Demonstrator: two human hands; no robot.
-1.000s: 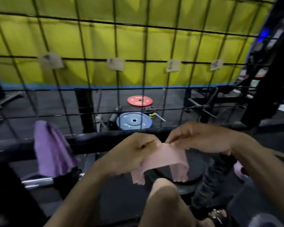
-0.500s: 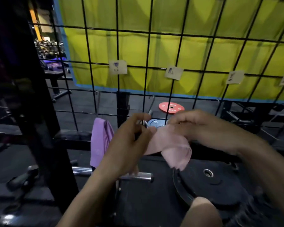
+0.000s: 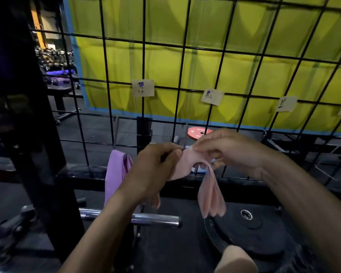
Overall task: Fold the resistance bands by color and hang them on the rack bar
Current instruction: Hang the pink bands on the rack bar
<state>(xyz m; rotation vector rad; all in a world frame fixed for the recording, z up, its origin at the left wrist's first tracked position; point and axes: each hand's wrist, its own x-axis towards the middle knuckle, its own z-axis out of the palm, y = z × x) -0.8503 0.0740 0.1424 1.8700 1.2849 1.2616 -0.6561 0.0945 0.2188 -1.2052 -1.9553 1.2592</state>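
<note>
Both hands' fingers (image 3: 200,147) pinch the pink band (image 3: 187,160) beside the purple band (image 3: 116,174)

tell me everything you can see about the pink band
The pink resistance band is a thin, soft, stretchy-looking strip, pale pink and matte. It is folded into several layers and held up in front of the wire grid. The left hand grips one end and the right hand pinches the top of the fold. A bunch of loose layers hangs down from the right hand, ending above the black weight plate. It is not yet on the rack bar.
</note>
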